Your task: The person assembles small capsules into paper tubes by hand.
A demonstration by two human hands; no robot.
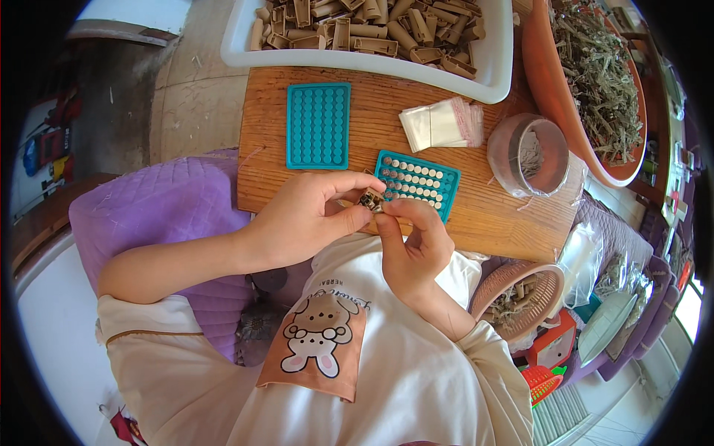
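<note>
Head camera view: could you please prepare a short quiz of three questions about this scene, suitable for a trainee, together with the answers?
1. True or false: the left hand and the right hand meet at the same small piece.
2. What colour is the tray nearest the hands?
A) red
B) teal
C) white
3. What stands on the wooden table, directly to the right of the clear bags?

Key:
1. True
2. B
3. A round see-through container
</note>
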